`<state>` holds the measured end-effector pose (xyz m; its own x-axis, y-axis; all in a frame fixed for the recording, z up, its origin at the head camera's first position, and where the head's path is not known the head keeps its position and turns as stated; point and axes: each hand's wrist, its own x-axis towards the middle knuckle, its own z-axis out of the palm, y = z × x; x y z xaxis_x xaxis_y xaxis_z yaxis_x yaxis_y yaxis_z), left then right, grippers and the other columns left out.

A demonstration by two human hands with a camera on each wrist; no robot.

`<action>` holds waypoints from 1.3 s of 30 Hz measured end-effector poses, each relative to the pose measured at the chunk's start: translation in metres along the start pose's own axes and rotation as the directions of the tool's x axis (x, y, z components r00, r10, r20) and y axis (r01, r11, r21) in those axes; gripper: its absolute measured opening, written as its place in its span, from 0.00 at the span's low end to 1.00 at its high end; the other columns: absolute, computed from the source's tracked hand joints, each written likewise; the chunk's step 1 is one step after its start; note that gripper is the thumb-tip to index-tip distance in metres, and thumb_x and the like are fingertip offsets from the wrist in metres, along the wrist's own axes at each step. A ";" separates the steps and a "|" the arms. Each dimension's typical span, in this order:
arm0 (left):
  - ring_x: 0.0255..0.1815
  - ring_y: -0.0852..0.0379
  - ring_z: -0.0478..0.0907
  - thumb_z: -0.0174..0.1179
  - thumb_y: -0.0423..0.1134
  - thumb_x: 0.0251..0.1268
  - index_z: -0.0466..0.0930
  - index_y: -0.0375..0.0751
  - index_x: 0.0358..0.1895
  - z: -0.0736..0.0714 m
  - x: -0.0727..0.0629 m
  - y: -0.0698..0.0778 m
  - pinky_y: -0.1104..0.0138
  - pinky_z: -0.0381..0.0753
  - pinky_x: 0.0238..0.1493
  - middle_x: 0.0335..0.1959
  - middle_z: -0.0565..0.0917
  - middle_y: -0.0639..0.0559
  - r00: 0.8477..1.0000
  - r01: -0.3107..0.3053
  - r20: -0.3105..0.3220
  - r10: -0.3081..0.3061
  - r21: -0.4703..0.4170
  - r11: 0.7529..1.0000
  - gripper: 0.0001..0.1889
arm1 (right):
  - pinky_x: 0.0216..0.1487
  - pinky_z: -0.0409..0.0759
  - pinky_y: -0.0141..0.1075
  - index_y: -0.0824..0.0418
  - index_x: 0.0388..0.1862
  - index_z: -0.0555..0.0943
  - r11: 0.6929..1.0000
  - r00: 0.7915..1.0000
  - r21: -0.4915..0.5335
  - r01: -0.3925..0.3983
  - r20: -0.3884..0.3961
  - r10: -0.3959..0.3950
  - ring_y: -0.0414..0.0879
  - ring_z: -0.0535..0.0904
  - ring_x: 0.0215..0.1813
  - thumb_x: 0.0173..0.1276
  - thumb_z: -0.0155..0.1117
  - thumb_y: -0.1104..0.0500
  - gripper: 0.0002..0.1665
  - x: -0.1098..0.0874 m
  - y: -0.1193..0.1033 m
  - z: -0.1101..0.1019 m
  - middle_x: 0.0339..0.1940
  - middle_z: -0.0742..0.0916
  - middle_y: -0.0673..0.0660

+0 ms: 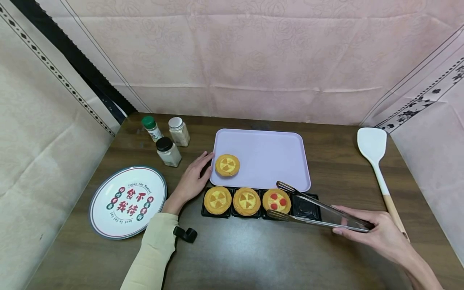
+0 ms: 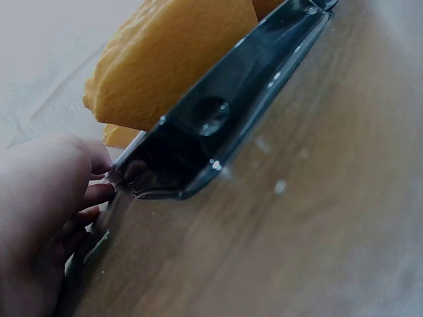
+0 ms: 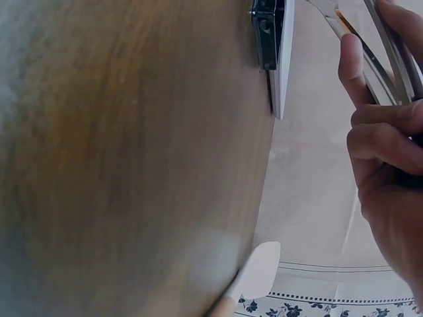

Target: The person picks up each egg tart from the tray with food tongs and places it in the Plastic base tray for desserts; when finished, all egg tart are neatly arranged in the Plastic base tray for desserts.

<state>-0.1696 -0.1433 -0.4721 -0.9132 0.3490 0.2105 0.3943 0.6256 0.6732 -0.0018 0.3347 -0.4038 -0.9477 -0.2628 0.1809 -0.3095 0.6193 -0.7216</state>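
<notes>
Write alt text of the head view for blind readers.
The right hand holds open metal tongs at a red-topped tart in a black tray. The left hand rests at the edge of a lilac tray bearing one yellow tart.

Metal tongs (image 1: 322,204) in right hand (image 1: 380,231), arms spread about red-dotted tart (image 1: 276,201), two yellow tarts (image 1: 217,200) alongside, all in black tray (image 1: 307,209), another yellow tart (image 1: 227,165) on lavender tray (image 1: 266,157), left hand (image 1: 193,177) at its edge.

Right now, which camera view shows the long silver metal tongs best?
The head view: both arms and tips of the long silver metal tongs show, only the held end partly hidden. The right wrist view shows just part, cropped by its edges; the left wrist view shows none.
</notes>
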 end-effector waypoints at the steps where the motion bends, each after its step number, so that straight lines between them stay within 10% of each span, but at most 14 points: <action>1: 0.76 0.48 0.54 0.49 0.41 0.78 0.65 0.43 0.73 0.000 0.000 0.000 0.47 0.57 0.70 0.72 0.66 0.46 1.000 0.000 0.000 0.000 0.000 1.000 0.24 | 0.20 0.68 0.27 0.55 0.58 0.83 1.000 1.000 -0.009 -0.019 0.001 0.019 0.34 0.74 0.21 0.52 0.80 0.64 0.32 0.000 -0.001 -0.001 0.27 0.85 0.44; 12: 0.76 0.49 0.54 0.49 0.42 0.78 0.64 0.44 0.74 0.000 -0.001 -0.002 0.47 0.57 0.70 0.73 0.65 0.48 1.000 0.014 0.004 -0.014 0.007 1.000 0.25 | 0.14 0.60 0.27 0.50 0.57 0.84 0.998 0.998 -0.052 -0.046 -0.047 0.043 0.29 0.60 0.16 0.51 0.81 0.61 0.31 0.020 -0.020 -0.004 0.27 0.85 0.43; 20: 0.76 0.49 0.54 0.49 0.41 0.78 0.64 0.44 0.74 0.001 -0.002 -0.004 0.47 0.57 0.70 0.73 0.65 0.48 1.000 0.015 0.003 -0.015 0.010 1.000 0.25 | 0.21 0.71 0.27 0.49 0.54 0.86 0.996 0.990 -0.086 -0.006 -0.139 -0.006 0.38 0.78 0.22 0.51 0.81 0.54 0.28 0.066 -0.052 0.028 0.25 0.85 0.41; 39: 0.76 0.49 0.54 0.50 0.40 0.77 0.65 0.43 0.73 0.002 -0.001 -0.005 0.47 0.57 0.70 0.72 0.66 0.49 1.000 -0.019 -0.012 0.019 0.000 1.000 0.24 | 0.11 0.61 0.31 0.56 0.54 0.86 0.974 0.996 -0.218 0.057 -0.057 -0.071 0.33 0.62 0.12 0.52 0.79 0.44 0.32 0.115 -0.080 0.078 0.24 0.83 0.41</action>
<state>-0.1700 -0.1449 -0.4773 -0.9069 0.3519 0.2318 0.4112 0.6188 0.6693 -0.0802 0.1970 -0.3768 -0.9263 -0.2632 0.2695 -0.3722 0.7494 -0.5475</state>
